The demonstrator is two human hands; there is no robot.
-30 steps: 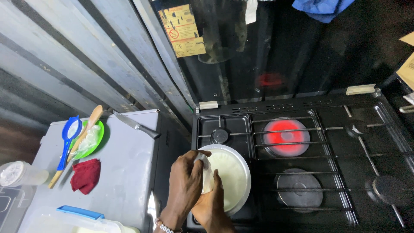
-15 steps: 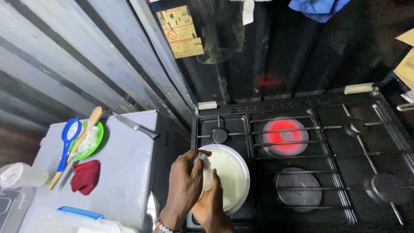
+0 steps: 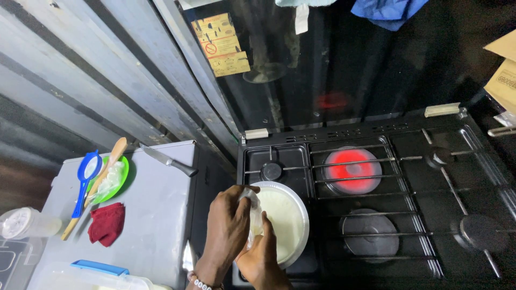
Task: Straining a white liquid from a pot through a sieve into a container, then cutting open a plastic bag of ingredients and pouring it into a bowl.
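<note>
Both your hands meet over the near left of the black stove [image 3: 430, 188] — the biggest thing in view, with its wire grates, its raised glass lid [image 3: 333, 70] standing behind, and one electric plate [image 3: 352, 171] glowing red at the back. A second, dark plate [image 3: 371, 239] sits in front of the glowing one, and a small gas burner [image 3: 271, 171] lies at the back left.

Left of the stove stands a grey counter [image 3: 156, 215], pushed up against a corrugated metal wall [image 3: 80, 70]. Between your hands and the dark plate sits a white pot [image 3: 287, 223] of pale, creamy liquid, resting on the front left burner.

Your left hand [image 3: 228, 225] is curled shut around a thin, crumpled clear plastic bag [image 3: 252, 212] held just over the pot's left rim. Your right hand [image 3: 263, 252] is closed against the same bag from below, its fingers pinching the lower part — the two hands touch each other.

On the counter, from larger to smaller: a green plate [image 3: 119, 177] at the far left, with a wooden spoon [image 3: 99, 182] and a blue strainer [image 3: 86, 174] lying across it; a folded red cloth [image 3: 107, 223] just in front of the plate; a knife [image 3: 169, 160] with a dark handle near the wall, well apart from the hands. A clear lidded container [image 3: 24, 224] sits at the left edge.
</note>
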